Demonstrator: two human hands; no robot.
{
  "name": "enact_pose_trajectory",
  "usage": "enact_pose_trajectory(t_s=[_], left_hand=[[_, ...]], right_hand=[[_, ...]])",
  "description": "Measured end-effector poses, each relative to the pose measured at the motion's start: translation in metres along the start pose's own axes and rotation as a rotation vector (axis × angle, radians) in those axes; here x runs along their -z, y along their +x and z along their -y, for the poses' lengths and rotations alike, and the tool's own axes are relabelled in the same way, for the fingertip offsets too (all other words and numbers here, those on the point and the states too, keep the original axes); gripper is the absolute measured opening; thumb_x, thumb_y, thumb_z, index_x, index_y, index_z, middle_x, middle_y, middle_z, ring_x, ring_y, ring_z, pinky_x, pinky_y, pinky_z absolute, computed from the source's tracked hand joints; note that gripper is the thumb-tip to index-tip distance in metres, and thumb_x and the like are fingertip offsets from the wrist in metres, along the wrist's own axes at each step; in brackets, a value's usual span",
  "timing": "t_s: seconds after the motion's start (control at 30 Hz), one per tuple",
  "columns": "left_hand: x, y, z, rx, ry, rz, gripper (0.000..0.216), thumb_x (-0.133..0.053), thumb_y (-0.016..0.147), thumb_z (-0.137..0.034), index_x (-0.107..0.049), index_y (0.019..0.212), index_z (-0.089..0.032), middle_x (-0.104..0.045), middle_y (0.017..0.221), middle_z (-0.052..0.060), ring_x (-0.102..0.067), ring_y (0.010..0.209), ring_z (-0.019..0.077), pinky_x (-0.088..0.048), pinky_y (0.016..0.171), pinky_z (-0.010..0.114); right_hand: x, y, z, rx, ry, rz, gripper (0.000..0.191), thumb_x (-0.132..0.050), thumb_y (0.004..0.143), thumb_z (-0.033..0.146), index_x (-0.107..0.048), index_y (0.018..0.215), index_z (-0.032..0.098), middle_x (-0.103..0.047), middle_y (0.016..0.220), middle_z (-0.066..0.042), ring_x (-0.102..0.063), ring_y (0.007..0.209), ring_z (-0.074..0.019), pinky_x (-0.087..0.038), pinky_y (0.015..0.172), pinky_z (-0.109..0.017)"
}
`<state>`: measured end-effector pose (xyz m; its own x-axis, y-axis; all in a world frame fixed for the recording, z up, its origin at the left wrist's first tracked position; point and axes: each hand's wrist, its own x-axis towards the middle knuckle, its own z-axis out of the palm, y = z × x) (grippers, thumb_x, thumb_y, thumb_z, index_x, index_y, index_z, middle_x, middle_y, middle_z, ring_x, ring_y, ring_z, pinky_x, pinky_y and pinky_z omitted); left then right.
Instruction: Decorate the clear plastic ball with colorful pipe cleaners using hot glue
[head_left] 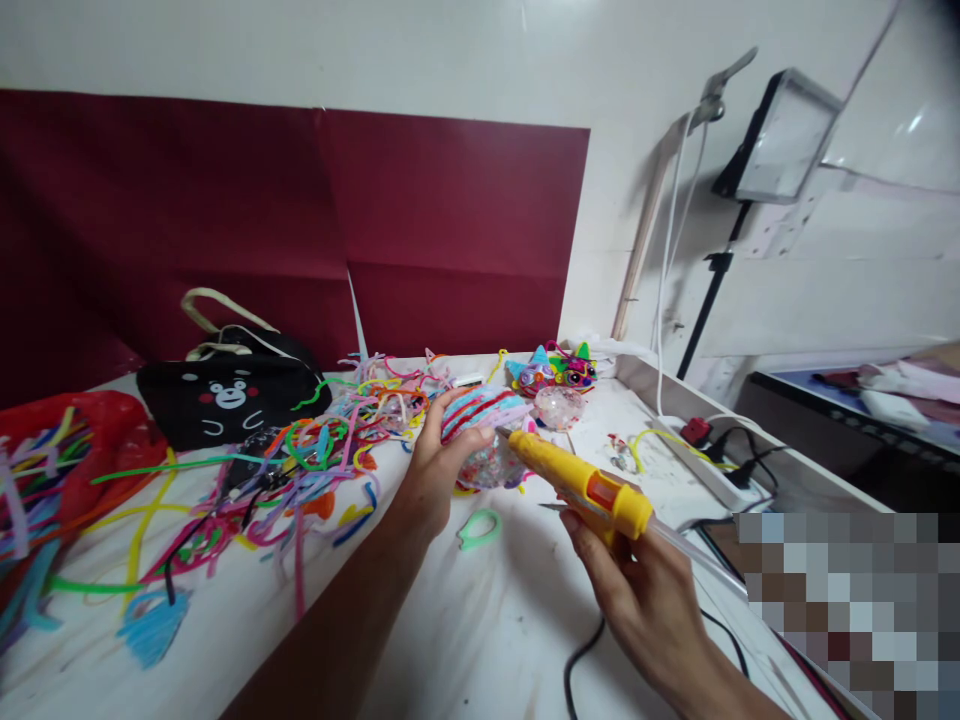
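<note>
My left hand is closed round a round ball wrapped in pink and blue pipe cleaners, held above the white table. In my right hand is a yellow glue gun, gripped by its handle. Its nozzle tip touches the right side of the ball. A clear glue stick juts out of the gun's back end.
A tangle of coloured pipe cleaners covers the table's left half. A black bear-face bag sits behind it, a red bag at far left. Finished colourful figures and a clear ball lie beyond. A power strip lies right.
</note>
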<state>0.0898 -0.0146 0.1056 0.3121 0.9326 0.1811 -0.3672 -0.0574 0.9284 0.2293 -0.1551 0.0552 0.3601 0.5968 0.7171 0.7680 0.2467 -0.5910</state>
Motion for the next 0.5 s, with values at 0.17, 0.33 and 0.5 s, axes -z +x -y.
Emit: enact_pose_trajectory(t_s=[0.17,0.33,0.5], left_hand=[[0.0001,-0.0007,-0.0017,0.001,0.001,0.003,0.064,-0.077,0.066,-0.026,-0.056,0.127,-0.024,-0.073,0.109,0.005,-0.067,0.103,0.0250,-0.053,0.088,0.033],[0.0008,0.0002,0.0010,0.003,-0.006,-0.007,0.066,-0.078,0.067,-0.027,-0.054,0.128,-0.024,-0.073,0.108,0.004,-0.067,0.100,0.0244,-0.053,0.086,0.033],[0.0016,0.0011,0.0027,-0.003,0.003,-0.021,0.066,-0.078,0.065,-0.027,-0.055,0.128,-0.024,-0.073,0.106,0.004,-0.067,0.098,0.0235,-0.052,0.085,0.032]], right_hand=[[-0.0009,-0.0001,-0.0008,-0.010,0.035,0.010,0.022,-0.061,0.093,0.033,-0.071,0.104,0.017,-0.074,0.087,-0.010,-0.067,0.068,-0.0208,-0.053,0.055,-0.029],[-0.0007,0.0027,-0.0003,-0.018,0.064,0.002,0.019,-0.060,0.094,0.032,-0.071,0.100,0.017,-0.069,0.076,-0.006,-0.056,0.054,-0.0149,-0.043,0.043,-0.024],[0.0000,0.0047,0.0014,-0.035,0.070,-0.039,0.020,-0.060,0.092,0.033,-0.071,0.089,0.015,-0.049,0.054,0.003,-0.040,0.041,-0.0114,-0.034,0.036,-0.024]])
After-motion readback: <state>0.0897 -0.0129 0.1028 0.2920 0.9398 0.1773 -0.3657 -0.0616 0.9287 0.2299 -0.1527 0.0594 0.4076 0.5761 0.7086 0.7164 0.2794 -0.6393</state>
